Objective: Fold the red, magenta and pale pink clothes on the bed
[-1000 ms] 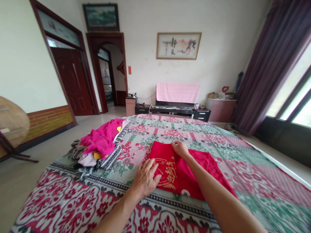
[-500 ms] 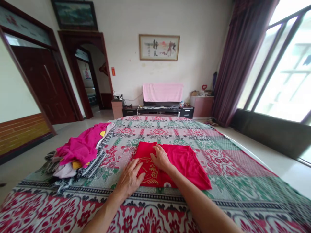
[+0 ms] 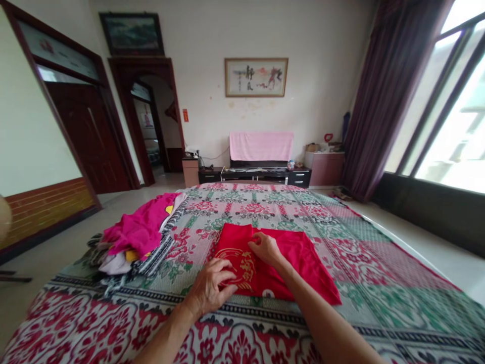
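Observation:
A red garment, folded into a flat rectangle with gold lettering on its left panel, lies on the patterned bedspread. My left hand rests on its near left side, thumb apart from the fingers. At the inner edge of the lettered panel, my right hand has its fingers drawn together in a pinch on the red cloth. A small white round spot shows at the garment's near edge. The fingertips of my right hand are partly hidden.
A heap of clothes, bright pink on top, sits at the bed's left side. The floral bedspread spreads across the bed. Beyond it stand a low black cabinet and a screen draped with a pink towel.
My right hand has gone from lying with spread fingers to pinching the panel's edge. My left hand's fingers are more bent, still at the left side. The view has turned slightly left.

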{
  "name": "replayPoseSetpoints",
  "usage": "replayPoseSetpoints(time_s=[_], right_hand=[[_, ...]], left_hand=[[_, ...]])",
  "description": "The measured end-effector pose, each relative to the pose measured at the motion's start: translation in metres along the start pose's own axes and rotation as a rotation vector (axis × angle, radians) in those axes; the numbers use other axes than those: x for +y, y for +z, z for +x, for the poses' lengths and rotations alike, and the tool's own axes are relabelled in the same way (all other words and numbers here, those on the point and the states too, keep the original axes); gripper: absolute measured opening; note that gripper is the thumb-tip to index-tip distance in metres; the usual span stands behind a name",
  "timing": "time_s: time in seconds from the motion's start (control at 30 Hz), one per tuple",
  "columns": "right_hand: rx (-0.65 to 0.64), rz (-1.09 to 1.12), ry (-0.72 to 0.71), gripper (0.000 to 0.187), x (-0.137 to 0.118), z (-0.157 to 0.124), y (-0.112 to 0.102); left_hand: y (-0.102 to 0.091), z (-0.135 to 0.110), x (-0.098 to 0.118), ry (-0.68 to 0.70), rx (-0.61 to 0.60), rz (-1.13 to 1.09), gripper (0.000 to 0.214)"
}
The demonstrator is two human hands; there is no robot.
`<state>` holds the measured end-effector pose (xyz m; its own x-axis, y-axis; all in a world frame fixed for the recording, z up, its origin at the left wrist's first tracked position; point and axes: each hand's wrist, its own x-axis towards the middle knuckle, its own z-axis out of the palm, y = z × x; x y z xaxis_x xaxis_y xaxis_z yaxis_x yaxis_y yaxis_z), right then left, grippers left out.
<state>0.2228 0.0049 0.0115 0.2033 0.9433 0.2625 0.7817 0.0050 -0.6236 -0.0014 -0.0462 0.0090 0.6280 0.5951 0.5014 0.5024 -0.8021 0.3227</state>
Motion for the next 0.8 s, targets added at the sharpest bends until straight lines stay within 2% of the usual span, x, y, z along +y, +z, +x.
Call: replayPoseSetpoints(time_s=[0.17, 0.37, 0.47, 0.53, 0.63, 0.7, 0.8], right_hand=[[-0.021, -0.028, 0.005, 0.031, -0.006, -0.002, -0.002], [-0.122, -0.050, 0.006, 0.036, -0.014, -0.005, -0.008], [-0.155, -0.054, -0.034, 0.041, -0.013, -0.006, -0.008], [-0.157, -0.068, -0.051, 0.041, -0.012, -0.006, -0.007], [-0.130, -0.115, -0.038, 0.030, -0.009, -0.004, -0.008], [-0.139, -0.138, -0.022, 0.021, -0.008, -0.003, -0.010], [-0.171, -0.128, -0.005, 0.017, -0.008, -0.001, -0.016]], left_hand=[[-0.003, 0.000, 0.005, 0.009, -0.015, 0.000, 0.019], [-0.003, 0.000, 0.007, -0.002, -0.061, -0.009, 0.018], [-0.002, 0.000, 0.007, -0.018, -0.020, -0.065, 0.018], [-0.001, 0.001, 0.003, -0.057, 0.054, -0.122, 0.020], [0.001, 0.005, -0.010, -0.179, 0.205, -0.152, 0.023], [-0.001, 0.011, -0.022, -0.334, 0.268, -0.119, 0.024], [-0.008, 0.022, -0.035, -0.633, 0.206, -0.051, 0.025]])
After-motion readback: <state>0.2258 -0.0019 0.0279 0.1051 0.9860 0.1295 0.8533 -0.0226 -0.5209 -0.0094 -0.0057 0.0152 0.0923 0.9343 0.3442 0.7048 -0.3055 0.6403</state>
